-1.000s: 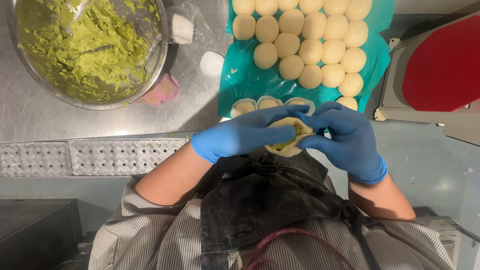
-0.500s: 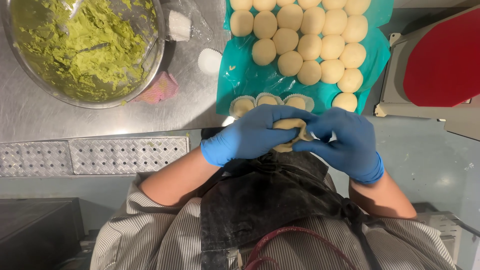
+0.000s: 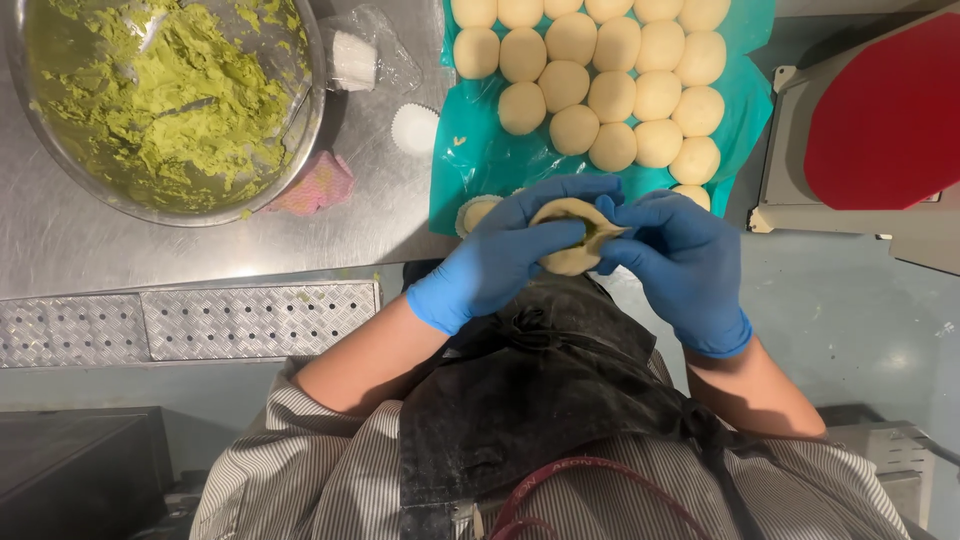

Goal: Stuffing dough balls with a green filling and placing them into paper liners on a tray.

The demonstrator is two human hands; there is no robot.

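Both hands wear blue gloves and meet at the table's front edge. My left hand (image 3: 505,255) cups a pale round of dough (image 3: 568,240) with green filling showing at its top. My right hand (image 3: 675,255) pinches the dough's right edge between thumb and fingers. Just beyond the hands lies a teal sheet (image 3: 470,160) carrying several smooth dough balls (image 3: 600,80) in rows. A flattened dough piece (image 3: 477,211) peeks out at the sheet's near edge, left of my left hand.
A large steel bowl (image 3: 300,130) of green paste stands at the back left on the steel table (image 3: 200,250). Beside it are a pink cloth (image 3: 315,185) and white paper cups (image 3: 414,128). A grey machine with a red panel (image 3: 880,110) stands at right.
Both hands have shifted slightly left and toward my body with the dough. The dough edges are folded further over the green filling.
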